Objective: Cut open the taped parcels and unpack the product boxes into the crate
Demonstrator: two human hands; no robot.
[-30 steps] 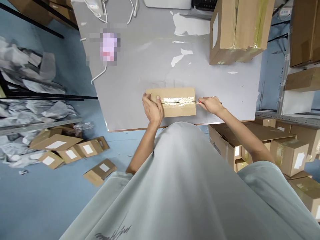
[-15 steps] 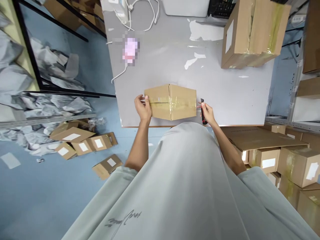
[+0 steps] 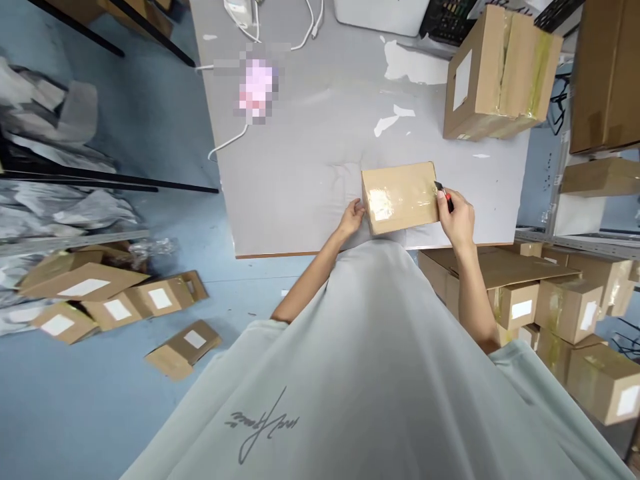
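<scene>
A taped cardboard box (image 3: 406, 203) lies near the front edge of the table, turned slightly and with shiny clear tape on its upper face. The curled fingers of my left hand (image 3: 352, 219) are at the box's left end; their tips are partly hidden, but they appear to hold its edge. In my right hand (image 3: 459, 219) is a black and red utility knife (image 3: 449, 200), gripped at the box's right end. The knife's tip points toward the box's upper right corner, and I cannot tell whether it touches the cardboard.
On the grey table (image 3: 290, 180) a larger taped carton (image 3: 500, 73) stands at back right, near a black keyboard (image 3: 447, 19). White cables and a blurred pink item (image 3: 257, 87) lie at back left. Cartons (image 3: 570, 310) are stacked below right; small boxes (image 3: 185, 347) lie on the floor left.
The box has moved right and now shows a different face. My left hand has shifted right with it. My right hand has moved right and up, bringing the knife to the box's right end.
</scene>
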